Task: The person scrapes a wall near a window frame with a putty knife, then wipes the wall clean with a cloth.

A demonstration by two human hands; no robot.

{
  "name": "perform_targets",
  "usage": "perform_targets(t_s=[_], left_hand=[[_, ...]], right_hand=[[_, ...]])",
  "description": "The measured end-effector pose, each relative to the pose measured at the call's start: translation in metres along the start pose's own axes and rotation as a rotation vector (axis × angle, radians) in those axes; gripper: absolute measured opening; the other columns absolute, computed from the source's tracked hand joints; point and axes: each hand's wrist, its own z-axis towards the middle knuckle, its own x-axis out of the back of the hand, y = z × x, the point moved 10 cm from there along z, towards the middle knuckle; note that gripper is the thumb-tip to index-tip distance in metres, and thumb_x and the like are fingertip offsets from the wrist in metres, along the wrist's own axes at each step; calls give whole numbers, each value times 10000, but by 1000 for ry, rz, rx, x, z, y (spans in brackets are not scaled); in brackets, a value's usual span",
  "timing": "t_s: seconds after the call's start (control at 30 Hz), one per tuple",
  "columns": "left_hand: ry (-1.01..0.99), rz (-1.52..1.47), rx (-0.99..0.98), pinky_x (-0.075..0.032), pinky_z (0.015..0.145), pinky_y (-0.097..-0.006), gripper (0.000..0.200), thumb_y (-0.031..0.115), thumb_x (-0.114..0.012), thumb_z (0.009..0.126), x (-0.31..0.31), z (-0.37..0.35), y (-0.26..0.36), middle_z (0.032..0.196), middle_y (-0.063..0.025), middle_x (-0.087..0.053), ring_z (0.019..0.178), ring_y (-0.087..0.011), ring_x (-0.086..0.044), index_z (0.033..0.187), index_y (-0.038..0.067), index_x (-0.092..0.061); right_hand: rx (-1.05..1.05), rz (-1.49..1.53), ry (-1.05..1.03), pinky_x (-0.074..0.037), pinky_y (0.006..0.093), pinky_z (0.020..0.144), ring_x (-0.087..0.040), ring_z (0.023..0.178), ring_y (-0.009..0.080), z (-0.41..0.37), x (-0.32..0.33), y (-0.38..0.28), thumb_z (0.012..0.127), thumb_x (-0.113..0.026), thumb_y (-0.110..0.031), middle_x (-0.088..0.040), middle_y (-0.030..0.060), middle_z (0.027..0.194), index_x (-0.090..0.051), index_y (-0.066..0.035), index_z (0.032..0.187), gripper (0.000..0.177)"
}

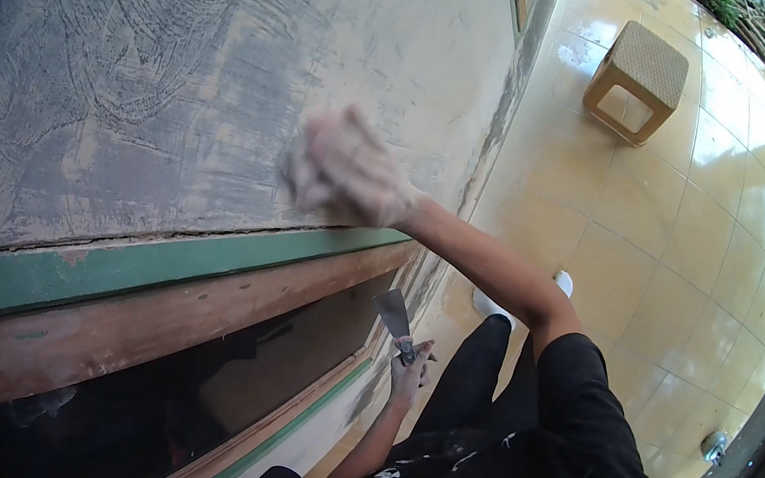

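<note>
Closest to the camera, a black shirt point(526, 468) spotted with white marks covers the person's torso, above dark trousers point(465, 380). The right hand point(354, 166), dusted white and blurred, is up at the smeared grey wall point(180, 70), just above the green strip point(163, 251). Some pale wad point(304, 178) shows by its fingers, too smudged for me to name, and I can't tell how they close on it. Lower down, the left hand point(409, 374) has its fingers wrapped round the handle of a scraper point(395, 316), blade tilted up in front of the reddish-brown wooden frame point(174, 312). Off to the right, a woven-topped stool point(648, 66) stands on glossy yellowish floor tiles point(616, 264), well apart from both hands.
</note>
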Motion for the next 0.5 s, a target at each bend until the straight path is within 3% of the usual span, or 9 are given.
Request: perform_targets(t_s=[0.03,0.1,0.17,0.2,0.27,0.37,0.4,0.47,0.5], left_hand=[[-3,6,-4,-255,376,-215,311,271,-652,902,0,0,-1,736,6,-562,407,-24,-354,1091,24,-651],[5,18,-9,-252,376,-213,316,274,-654,900,5,-3,1,730,7,-554,407,-25,-355,1091,22,-651],[24,22,-54,-250,375,-207,316,275,-657,899,4,-5,9,723,13,-536,411,-24,-362,1086,20,-653],[24,19,-49,-250,375,-207,316,275,-657,899,5,-7,7,723,13,-536,411,-24,-362,1086,20,-653],[49,32,-23,-255,376,-200,317,277,-653,902,7,-8,5,714,20,-521,414,-22,-366,1085,18,-655],[-6,35,8,-283,392,-209,313,264,-644,907,6,-4,-9,736,17,-510,442,-35,-365,1090,11,-638],[-6,33,21,-283,392,-209,313,264,-644,907,4,-6,-12,736,17,-510,442,-35,-365,1090,11,-638],[2,50,21,-283,393,-208,333,274,-642,907,3,-8,-10,729,27,-495,442,-33,-366,1106,7,-635],[7,56,12,-283,392,-209,344,281,-641,907,3,-9,-9,723,30,-492,441,-32,-369,1114,6,-633]], right_hand=[[-2,-1,-1,-286,408,1121,-379,1328,350,1,1,11,946,-459,-86,-404,262,1398,-361,75,1375,469],[-1,-51,171,-254,489,1121,-399,1329,321,12,22,56,903,-482,-35,-410,239,1408,-521,-14,1273,373],[-370,-167,326,-280,449,1112,-423,1286,386,-3,51,148,914,-462,-45,-425,265,1380,-515,25,1273,369],[-373,-167,320,-280,449,1112,-423,1286,386,-7,47,143,914,-462,-45,-425,265,1380,-515,25,1273,369],[-620,47,446,-268,480,1112,-404,1288,420,-26,42,143,920,-449,-46,-413,281,1379,-492,31,1295,385],[29,75,39,-297,469,1112,-443,1283,353,-19,-4,-15,897,-533,-79,-450,231,1376,-369,-38,1406,536],[18,74,32,-297,469,1112,-443,1283,353,-23,3,-4,897,-533,-79,-450,231,1376,-369,-38,1406,536],[315,-142,-76,-351,434,1088,-489,1251,299,-33,-1,13,897,-550,-98,-462,218,1370,-448,-28,1341,461],[-194,-3,52,-354,437,1084,-484,1254,312,-38,13,83,900,-538,-82,-455,230,1369,-448,-6,1334,450]])
